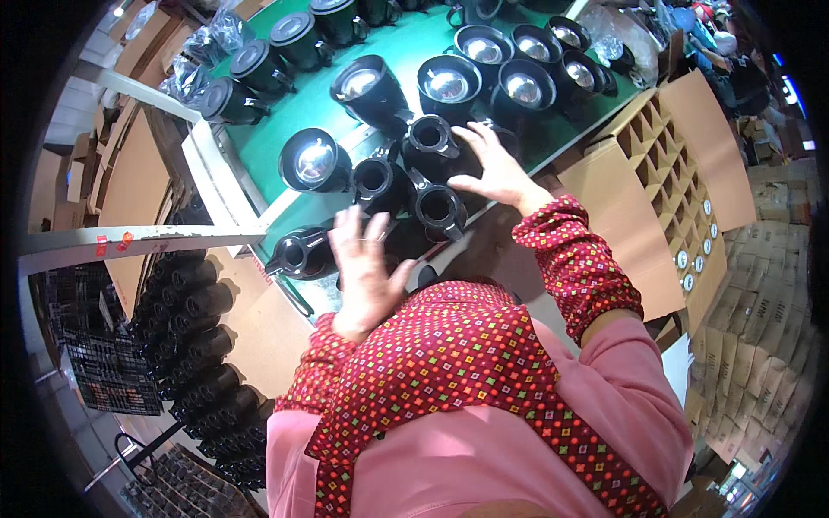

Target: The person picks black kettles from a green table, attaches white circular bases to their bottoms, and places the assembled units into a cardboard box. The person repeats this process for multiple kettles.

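My left hand [364, 274] is over the near edge of the bench with its fingers spread, beside a black jug-like vessel with a handle [295, 254]. Just beyond its fingertips stands another black vessel with a round opening [373, 176]. My right hand [499, 169] has thumb and fingers apart, close to a third such vessel [429, 133]; whether it touches cannot be made out. Between my hands a further black vessel [439, 207] stands near the edge. Wide black cups with shiny metal insides [314, 161] stand around and behind them.
The green bench top [281, 82] also bears several lidded black mugs [294, 39] at the far left. White metal bars [142, 242] frame the bench's left side. Black cylinders [207, 345] stand at the lower left. To the right is an open carton with cardboard dividers [661, 164].
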A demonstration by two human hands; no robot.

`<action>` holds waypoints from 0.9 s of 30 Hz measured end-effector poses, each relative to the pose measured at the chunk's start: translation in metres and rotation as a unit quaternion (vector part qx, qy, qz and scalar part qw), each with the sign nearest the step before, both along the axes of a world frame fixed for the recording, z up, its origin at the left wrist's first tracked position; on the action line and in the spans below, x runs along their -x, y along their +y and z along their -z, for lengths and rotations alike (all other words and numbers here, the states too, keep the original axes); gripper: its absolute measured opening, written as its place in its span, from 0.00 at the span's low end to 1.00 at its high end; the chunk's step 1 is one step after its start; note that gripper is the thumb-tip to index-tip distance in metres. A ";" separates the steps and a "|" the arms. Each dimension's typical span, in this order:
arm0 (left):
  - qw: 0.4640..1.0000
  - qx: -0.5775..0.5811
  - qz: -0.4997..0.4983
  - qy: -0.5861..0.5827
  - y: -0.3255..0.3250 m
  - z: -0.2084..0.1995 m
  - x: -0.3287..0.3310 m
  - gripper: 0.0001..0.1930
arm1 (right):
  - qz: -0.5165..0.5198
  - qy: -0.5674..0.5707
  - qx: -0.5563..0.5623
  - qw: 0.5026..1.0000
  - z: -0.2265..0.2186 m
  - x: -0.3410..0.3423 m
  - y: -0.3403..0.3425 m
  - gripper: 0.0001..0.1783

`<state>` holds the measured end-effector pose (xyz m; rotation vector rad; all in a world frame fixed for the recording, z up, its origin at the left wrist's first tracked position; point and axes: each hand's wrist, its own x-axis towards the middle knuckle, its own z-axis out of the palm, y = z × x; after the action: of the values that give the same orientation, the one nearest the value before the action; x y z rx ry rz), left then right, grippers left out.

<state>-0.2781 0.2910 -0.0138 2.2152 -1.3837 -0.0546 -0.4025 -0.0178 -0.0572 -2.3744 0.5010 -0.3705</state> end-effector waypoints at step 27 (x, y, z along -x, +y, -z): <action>0.939 -0.207 0.154 -0.227 -0.266 0.176 -0.289 0.21 | 0.481 0.126 0.041 0.867 0.111 0.191 0.019 0.29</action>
<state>0.0106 0.0249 -0.1897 2.4190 -2.1366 0.0659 -0.5930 0.0013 -0.1684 -2.0806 1.8300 -0.5075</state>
